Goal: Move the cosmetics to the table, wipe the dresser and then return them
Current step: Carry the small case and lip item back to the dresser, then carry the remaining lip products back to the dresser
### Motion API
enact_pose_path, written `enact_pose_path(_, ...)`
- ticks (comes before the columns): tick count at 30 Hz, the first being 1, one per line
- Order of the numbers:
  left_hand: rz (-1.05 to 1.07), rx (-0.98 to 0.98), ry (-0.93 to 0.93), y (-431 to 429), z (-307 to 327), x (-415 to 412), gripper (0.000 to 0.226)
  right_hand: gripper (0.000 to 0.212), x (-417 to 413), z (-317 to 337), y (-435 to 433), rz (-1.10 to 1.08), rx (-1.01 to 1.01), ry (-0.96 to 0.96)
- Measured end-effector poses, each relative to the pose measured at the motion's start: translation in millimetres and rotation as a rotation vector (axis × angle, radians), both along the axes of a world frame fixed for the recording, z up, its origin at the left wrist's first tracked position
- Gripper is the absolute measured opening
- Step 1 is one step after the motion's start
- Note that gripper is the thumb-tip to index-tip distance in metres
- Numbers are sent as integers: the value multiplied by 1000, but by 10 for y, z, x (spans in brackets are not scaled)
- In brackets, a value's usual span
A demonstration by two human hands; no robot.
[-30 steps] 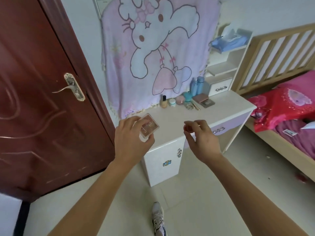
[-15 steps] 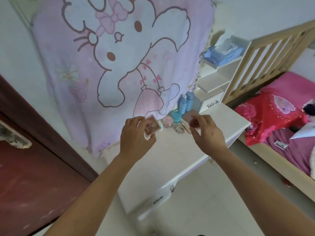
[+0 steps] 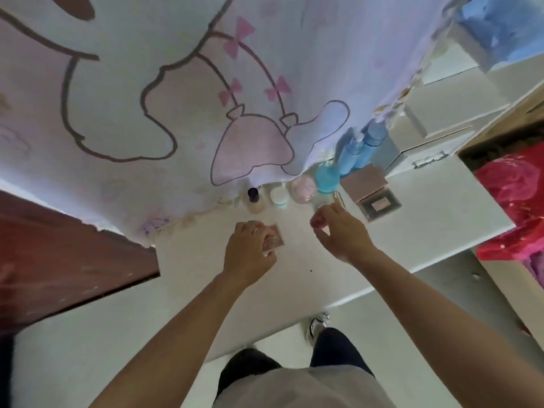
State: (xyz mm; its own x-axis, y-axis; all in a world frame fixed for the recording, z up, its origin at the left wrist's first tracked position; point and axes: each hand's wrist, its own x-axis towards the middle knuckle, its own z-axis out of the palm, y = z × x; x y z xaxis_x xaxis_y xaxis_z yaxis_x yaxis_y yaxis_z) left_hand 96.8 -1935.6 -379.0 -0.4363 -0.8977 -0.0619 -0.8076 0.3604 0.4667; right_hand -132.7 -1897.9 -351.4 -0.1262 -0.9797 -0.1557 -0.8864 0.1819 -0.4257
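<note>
My left hand [image 3: 250, 254] grips a small clear-cased pink compact [image 3: 276, 242] and holds it low over the white dresser top [image 3: 412, 231]. Beside it, my right hand [image 3: 341, 231] pinches a small reddish item that is mostly hidden by the fingers. Along the back of the dresser stand a foundation bottle [image 3: 253, 200], a white jar [image 3: 279, 197], a round pink compact [image 3: 303, 188], a teal jar [image 3: 326, 178], two blue bottles [image 3: 351, 154] and a pink-brown palette box [image 3: 365, 184]. A gold tube [image 3: 338, 198] lies just past my right fingertips.
A cartoon-print blanket [image 3: 176, 98] hangs behind the dresser. A dark red door [image 3: 59, 260] is at the left. A small white drawer unit [image 3: 426, 148] sits at the dresser's back right, with a blue tissue pack [image 3: 506, 33] above. Red bedding [image 3: 518, 201] lies to the right.
I have stepped up to the dresser. Both hands moved forward over its top, and the left hand lowered the pink compact toward the surface in front of the row of cosmetics.
</note>
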Motion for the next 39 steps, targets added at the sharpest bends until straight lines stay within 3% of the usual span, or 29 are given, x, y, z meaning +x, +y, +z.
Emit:
enact_pose_path(8, 137, 143, -81, -279, -588, -667, 45, 15, -315, -731, -598, 248, 167, -32)
enact_pose_path(17, 195, 273, -120, -286, -725, -862, 49, 31, -491, -958, -547, 275, 172, -132)
enact_pose_path(20, 215, 209, -116, -276, -501, -761, 39, 24, -527, -752, -597, 199, 87, -162)
enact_pose_path(23, 330, 19, -26, -226, -164, -586, 27, 21, -437, -476, -737, 195, -49, -191)
enact_pose_path(26, 450, -203, 14, -96, 182, -303, 25, 21, -135, -252, -904, 283, -168, -246)
enact_pose_path(30, 600, -431, -139, 256, 644, 328, 35, 36, 591, -13, -940, 491, -313, -269)
enact_pose_path(39, 1145, -451, -387, 2026, 1486, 2122, 53, 55, 2802, 658, -85, 958, -501, -353)
